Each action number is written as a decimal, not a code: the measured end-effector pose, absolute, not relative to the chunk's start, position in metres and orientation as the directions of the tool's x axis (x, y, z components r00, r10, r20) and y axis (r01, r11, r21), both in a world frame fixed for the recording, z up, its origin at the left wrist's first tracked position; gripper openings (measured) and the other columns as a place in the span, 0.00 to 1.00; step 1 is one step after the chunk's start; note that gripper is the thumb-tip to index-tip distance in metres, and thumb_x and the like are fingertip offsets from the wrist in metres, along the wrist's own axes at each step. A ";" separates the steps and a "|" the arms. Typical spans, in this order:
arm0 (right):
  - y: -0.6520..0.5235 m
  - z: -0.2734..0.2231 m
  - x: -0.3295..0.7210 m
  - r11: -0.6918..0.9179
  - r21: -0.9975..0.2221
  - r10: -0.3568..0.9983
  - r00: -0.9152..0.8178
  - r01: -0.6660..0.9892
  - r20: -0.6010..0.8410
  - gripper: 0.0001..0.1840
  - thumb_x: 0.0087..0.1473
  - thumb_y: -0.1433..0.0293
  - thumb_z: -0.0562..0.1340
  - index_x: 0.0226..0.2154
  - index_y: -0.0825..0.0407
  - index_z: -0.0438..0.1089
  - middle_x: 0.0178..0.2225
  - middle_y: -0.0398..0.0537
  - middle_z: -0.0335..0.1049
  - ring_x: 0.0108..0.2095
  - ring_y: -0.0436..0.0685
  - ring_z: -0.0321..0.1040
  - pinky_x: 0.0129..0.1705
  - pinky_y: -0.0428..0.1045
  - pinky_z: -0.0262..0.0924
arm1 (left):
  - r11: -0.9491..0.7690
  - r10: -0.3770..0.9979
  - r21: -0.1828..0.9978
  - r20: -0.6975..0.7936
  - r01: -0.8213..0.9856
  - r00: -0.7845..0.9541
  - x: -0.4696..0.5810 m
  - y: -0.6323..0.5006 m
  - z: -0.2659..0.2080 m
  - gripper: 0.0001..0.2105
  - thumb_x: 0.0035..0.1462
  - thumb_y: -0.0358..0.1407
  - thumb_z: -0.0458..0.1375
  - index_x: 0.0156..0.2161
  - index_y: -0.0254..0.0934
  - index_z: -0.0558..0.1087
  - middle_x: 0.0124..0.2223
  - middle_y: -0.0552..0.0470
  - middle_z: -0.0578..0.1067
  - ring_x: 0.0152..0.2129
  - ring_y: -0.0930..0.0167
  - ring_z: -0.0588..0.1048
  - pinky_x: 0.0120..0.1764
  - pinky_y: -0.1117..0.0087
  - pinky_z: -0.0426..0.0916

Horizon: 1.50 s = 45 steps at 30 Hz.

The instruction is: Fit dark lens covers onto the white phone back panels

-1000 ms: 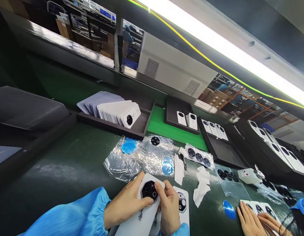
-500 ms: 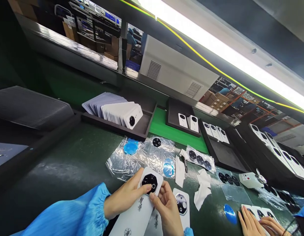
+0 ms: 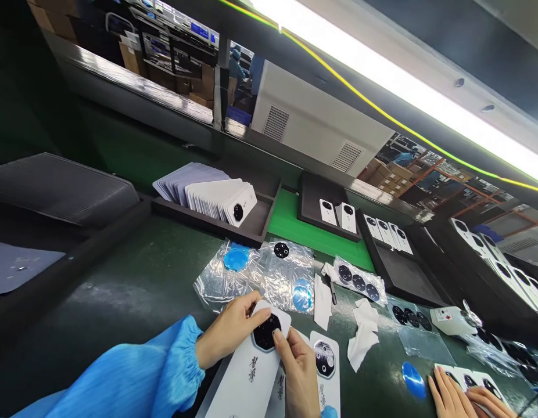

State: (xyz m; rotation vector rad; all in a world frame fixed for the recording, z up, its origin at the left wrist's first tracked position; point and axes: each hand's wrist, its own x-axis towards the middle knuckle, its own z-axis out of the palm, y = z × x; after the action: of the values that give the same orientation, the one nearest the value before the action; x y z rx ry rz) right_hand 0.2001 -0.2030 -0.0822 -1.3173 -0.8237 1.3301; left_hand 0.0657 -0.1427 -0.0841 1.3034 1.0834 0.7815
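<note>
My left hand [image 3: 229,332] grips the top edge of a white phone back cover [image 3: 251,377] at the bottom centre, thumb beside its black camera lens ring [image 3: 266,332]. My right hand [image 3: 297,371] pinches the lower right rim of that black ring with its fingertips. A second white back cover [image 3: 325,377] with a clear-looking camera ring lies flat just right of my right hand. Blue sleeves cover both my wrists.
Clear plastic bags with blue discs [image 3: 236,259] and black rings [image 3: 358,281] lie ahead on the dark green mat. White wipes [image 3: 362,331] lie to the right. A black tray of stacked white covers [image 3: 217,200] stands behind. Another person's hands [image 3: 458,397] work at bottom right.
My left thumb has slid off the black ring toward the cover's top edge. My right fingertips have moved onto the ring's lower right rim. The camera view has shifted slightly.
</note>
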 end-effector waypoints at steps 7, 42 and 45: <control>-0.200 -0.096 0.203 -0.199 -0.969 0.956 0.188 -0.148 -0.225 0.22 0.44 0.49 0.67 0.26 0.51 0.70 0.28 0.45 0.73 0.32 0.57 0.68 0.34 0.48 0.63 | 0.164 0.919 0.983 -0.181 0.076 0.350 0.067 -0.145 -0.083 0.19 0.50 0.53 0.51 0.25 0.40 0.54 0.24 0.59 0.56 0.24 0.72 0.58 0.28 0.70 0.54; -0.181 -0.097 0.204 -0.147 -0.987 0.959 0.237 -0.066 -0.158 0.31 0.31 0.43 0.70 0.22 0.54 0.72 0.19 0.42 0.66 0.23 0.50 0.59 0.25 0.43 0.55 | 0.124 0.890 0.988 -0.149 0.087 0.431 0.057 -0.150 -0.059 0.22 0.40 0.32 0.54 0.45 0.39 0.57 0.35 0.55 0.67 0.35 0.67 0.68 0.38 0.70 0.61; -0.179 -0.092 0.200 -0.113 -0.991 0.970 0.209 -0.068 -0.125 0.30 0.33 0.42 0.69 0.23 0.53 0.72 0.20 0.42 0.67 0.24 0.52 0.61 0.26 0.44 0.57 | 0.113 0.906 0.994 -0.110 0.017 0.408 0.058 -0.147 -0.061 0.21 0.42 0.34 0.54 0.44 0.39 0.57 0.35 0.54 0.67 0.36 0.66 0.68 0.39 0.69 0.61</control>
State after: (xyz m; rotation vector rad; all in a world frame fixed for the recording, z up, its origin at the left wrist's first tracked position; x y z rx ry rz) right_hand 0.1997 -0.1788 -0.0922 -1.3488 -0.9499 1.1594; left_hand 0.0578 -0.1471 -0.0611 1.2914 0.9425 0.8203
